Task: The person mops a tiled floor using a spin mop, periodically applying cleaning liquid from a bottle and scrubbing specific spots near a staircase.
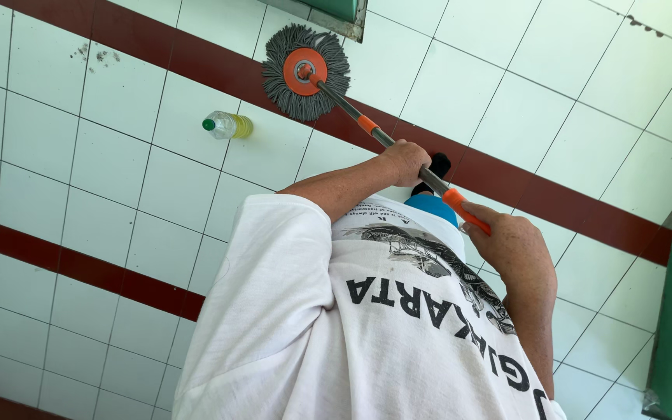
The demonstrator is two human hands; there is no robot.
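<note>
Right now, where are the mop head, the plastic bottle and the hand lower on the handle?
mop head (pixel 306 71), head view, orange centre disc.
plastic bottle (pixel 228 124), head view, middle of its body.
left hand (pixel 404 161), head view, knuckles around the handle.

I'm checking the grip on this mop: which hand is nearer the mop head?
Left. The left hand grips mid-handle, closer to the mop head; the right hand holds the handle's far end.

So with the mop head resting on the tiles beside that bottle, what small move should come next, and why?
Probably a short sweep of the mop head away from the bottle. Both hands, left and right, grip the handle, and the bottle lies close beside the grey strands, so a stroke toward it might knock it.
</note>
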